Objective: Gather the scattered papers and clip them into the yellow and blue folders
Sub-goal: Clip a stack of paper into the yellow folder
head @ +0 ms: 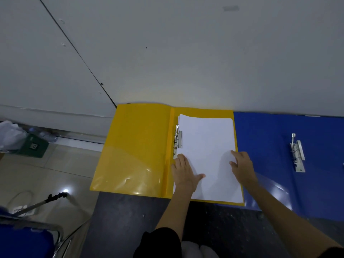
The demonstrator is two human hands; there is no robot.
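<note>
The yellow folder point(137, 146) lies open on a dark table, against the wall. A stack of white papers point(206, 146) sits on its right half, with the left edge under the metal clip point(178, 136). My left hand point(183, 172) lies flat on the stack's lower left, fingers near the clip. My right hand point(242, 164) presses flat on the stack's right edge. The blue folder point(270, 155) lies open to the right, its own metal clip point(297, 153) bare with no paper in it.
The dark table top point(130, 220) shows in front of the folders. A white wall point(167, 53) rises directly behind them. To the left are tiled floor, a green box point(35, 146), a tripod leg point(46, 200) and a blue chair point(24, 243).
</note>
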